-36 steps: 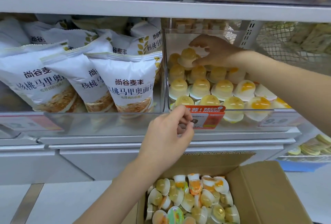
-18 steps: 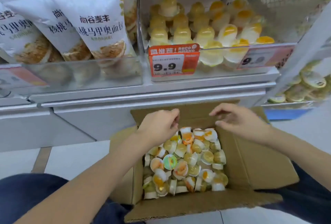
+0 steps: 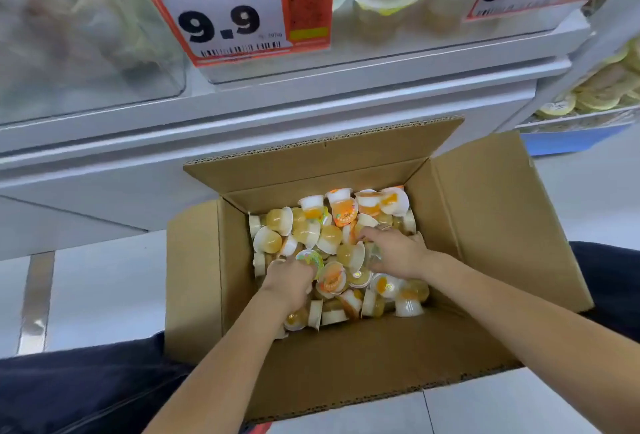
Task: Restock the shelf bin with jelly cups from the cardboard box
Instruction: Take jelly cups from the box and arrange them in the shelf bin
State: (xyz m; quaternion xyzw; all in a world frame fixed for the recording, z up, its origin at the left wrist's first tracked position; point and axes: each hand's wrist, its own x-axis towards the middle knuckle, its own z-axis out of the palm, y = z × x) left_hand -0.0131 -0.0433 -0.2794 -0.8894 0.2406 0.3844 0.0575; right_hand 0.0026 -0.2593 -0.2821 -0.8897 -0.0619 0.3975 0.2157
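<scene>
Dropped from the shelf bin (image 3: 398, 49) down into the cardboard box (image 3: 485, 225), both hands, where a second earlier the right had been among the stacked cups up in the bin and the left at its front edge. Left hand (image 3: 289, 277) buried in the loose jelly cups (image 3: 332, 236) near the box's left wall, fingers curled, seemingly closing on one or two; grip not fully visible. Right hand (image 3: 394, 253) pressed into the pile nearer the box's right wall, fingers bent around cups. Probably the gathering step of another load. Price tag (image 3: 221, 7) hung above the box.
</scene>
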